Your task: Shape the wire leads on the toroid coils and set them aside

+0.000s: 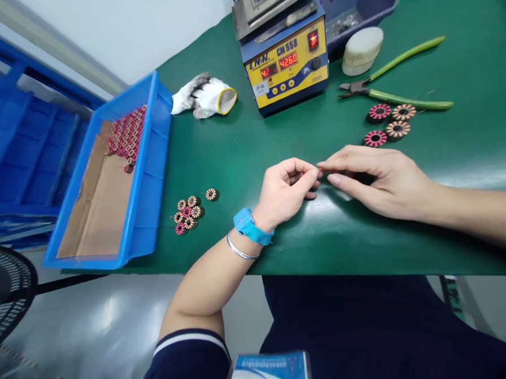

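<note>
My left hand (287,189) is closed in a pinch over the green table, its thumb pressed toward the curled fingers. A bit of red shows between them, like the small wound ring coils nearby, but most of the piece is hidden. My right hand (379,177) comes in from the right, its fingertips meeting those of the left. Its thumb and index finger are slightly apart, and I see nothing between them. Several ring coils (188,212) with pink or copper windings lie left of my left hand. Larger wound rings (376,138) sit beyond my right hand.
A blue bin (159,143) at left holds cardboard and many coils. White gloves (205,96) lie behind. A yellow-fronted heating unit (287,69) shows lit red digits. Green-handled cutters (409,99), an oval white container (362,51) and a purple-grey bin (385,4) stand at back right.
</note>
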The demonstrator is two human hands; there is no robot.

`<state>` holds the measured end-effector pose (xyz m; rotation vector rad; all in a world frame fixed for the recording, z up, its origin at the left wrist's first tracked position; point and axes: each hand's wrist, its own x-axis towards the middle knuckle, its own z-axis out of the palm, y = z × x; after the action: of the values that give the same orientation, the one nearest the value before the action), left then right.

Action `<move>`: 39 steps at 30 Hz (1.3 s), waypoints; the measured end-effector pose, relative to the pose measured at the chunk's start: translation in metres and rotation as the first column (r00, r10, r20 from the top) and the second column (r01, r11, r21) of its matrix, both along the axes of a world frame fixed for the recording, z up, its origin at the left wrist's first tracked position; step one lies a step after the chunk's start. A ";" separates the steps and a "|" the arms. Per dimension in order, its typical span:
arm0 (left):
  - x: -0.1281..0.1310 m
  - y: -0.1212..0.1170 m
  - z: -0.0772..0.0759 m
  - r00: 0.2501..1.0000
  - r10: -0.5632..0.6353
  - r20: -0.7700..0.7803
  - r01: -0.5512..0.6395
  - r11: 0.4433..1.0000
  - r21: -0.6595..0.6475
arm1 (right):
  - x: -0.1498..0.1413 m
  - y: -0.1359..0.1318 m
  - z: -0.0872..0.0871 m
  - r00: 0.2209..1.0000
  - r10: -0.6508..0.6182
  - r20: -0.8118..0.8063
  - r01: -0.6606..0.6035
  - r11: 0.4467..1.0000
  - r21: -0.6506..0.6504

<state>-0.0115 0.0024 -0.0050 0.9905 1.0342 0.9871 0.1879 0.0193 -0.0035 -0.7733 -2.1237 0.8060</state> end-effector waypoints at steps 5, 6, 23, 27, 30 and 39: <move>0.000 0.001 0.000 1.000 0.000 0.009 0.000 1.000 -0.001 | 0.001 -0.001 0.001 1.000 0.005 0.017 -0.005 1.000 0.003; 0.000 0.001 0.000 1.000 -0.001 0.009 0.001 1.000 0.000 | 0.001 -0.001 0.002 1.000 0.005 0.019 -0.005 1.000 0.001; 0.000 0.001 0.006 0.999 -0.050 -0.014 0.050 0.998 -0.048 | 0.000 -0.001 0.008 0.999 -0.035 0.022 0.034 0.999 0.043; -0.001 0.000 0.008 0.997 -0.071 0.007 0.071 0.996 -0.054 | 0.003 -0.001 0.010 0.998 -0.023 0.050 0.019 0.998 0.065; -0.002 -0.001 0.010 0.993 -0.111 0.036 0.113 0.991 -0.077 | 0.006 0.002 0.012 0.997 -0.005 0.077 -0.010 0.982 0.190; -0.005 -0.001 0.011 0.966 -0.230 0.120 0.249 0.953 -0.174 | 0.018 0.014 0.013 0.941 -0.007 0.337 -0.157 0.876 0.456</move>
<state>-0.0162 0.0010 0.0064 0.8784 0.8831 0.7165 0.2061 0.0332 0.0100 -0.5856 -2.5226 0.1617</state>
